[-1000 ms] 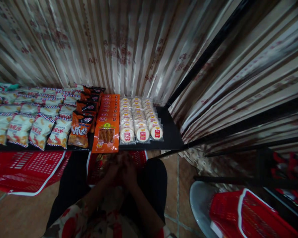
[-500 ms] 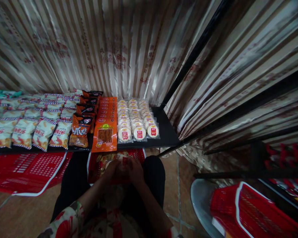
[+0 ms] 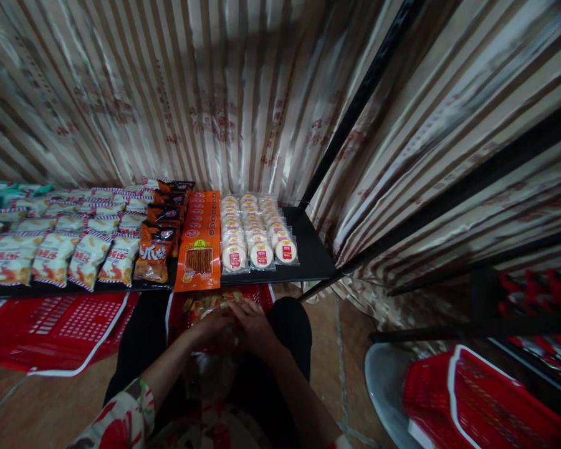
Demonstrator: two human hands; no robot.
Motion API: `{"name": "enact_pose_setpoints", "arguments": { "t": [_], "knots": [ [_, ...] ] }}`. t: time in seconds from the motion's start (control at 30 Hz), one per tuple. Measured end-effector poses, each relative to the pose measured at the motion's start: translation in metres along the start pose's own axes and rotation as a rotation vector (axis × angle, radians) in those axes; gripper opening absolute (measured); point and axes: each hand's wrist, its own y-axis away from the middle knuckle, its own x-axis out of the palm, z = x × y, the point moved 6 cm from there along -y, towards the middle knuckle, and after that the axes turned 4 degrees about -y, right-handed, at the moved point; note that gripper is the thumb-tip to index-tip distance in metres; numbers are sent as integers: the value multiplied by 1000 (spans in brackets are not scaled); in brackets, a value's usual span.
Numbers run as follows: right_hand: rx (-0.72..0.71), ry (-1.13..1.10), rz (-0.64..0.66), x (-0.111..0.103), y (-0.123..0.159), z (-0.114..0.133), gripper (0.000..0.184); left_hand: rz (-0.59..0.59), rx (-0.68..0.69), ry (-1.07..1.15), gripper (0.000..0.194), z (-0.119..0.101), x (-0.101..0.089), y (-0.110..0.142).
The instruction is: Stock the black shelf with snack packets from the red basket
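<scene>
My left hand (image 3: 209, 327) and my right hand (image 3: 251, 323) meet low in a red basket (image 3: 263, 294) that stands between my knees. The basket holds snack packs (image 3: 204, 304). Both hands look curled together over something in the dim light; what they grip is hidden. Just beyond the basket runs a low black shelf (image 3: 315, 255). On it lie rows of round white cakes in clear packs (image 3: 262, 254), a row of orange stick-snack packs (image 3: 199, 262), dark orange bags (image 3: 152, 252) and white snack bags (image 3: 86, 262).
A flat red basket (image 3: 51, 324) lies on the tiled floor under the shelf at left. Another red basket (image 3: 472, 399) sits on a grey stool (image 3: 383, 386) at lower right. Striped curtains hang behind the shelf, and a black frame pole (image 3: 355, 106) slants up at right.
Both hands have sunk a little deeper into the basket between my knees. The pack with a red label seen between them half a second ago is now covered. My head tilted slightly.
</scene>
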Motion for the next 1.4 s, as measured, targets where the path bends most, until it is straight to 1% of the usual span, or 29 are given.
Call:
{"name": "enact_pose_setpoints", "arguments": {
  "t": [0.03,0.07,0.2,0.27,0.37,0.43,0.53,0.63,0.73,0.87,0.97,1.1,1.17,1.23,1.4],
  "knots": [
    [5,-19,-17,-2,1,-1,59,-1,-5,-6,29,-5,-1,3],
    [14,-41,-42,-5,2,-4,58,-27,-27,-1,28,-8,-3,6],
    [110,-145,-162,-19,8,-18,51,-208,-99,67,29,-21,-17,16],
    [170,-203,-232,-26,12,-26,47,-224,-102,81,30,-28,-18,18],
    [219,-284,-326,-36,18,-34,37,-200,-71,105,30,-39,-14,17],
    [247,-328,-378,-41,21,-39,32,-189,-27,137,31,-44,-10,15],
    [308,-401,-473,-48,24,-50,31,-155,34,162,37,-51,-3,9],
    [368,-485,-555,-53,27,-61,32,-144,60,143,41,-57,5,0],
    [392,-539,-609,-56,28,-72,34,-193,87,103,36,-66,12,-10],
    [387,-578,-658,-59,30,-84,37,-311,100,33,22,-79,19,-22],
    [380,-583,-684,-61,31,-94,40,-329,141,30,18,-86,24,-32],
    [363,-572,-705,-66,34,-106,46,-343,193,-2,22,-89,29,-47],
    [342,-494,-724,-73,37,-108,48,-367,231,-79,23,-93,29,-53],
    [333,-366,-738,-82,40,-107,51,-394,248,-157,23,-99,30,-59],
    [328,-130,-742,-99,40,-104,63,-439,228,-257,27,-120,35,-71]
  ]
}}
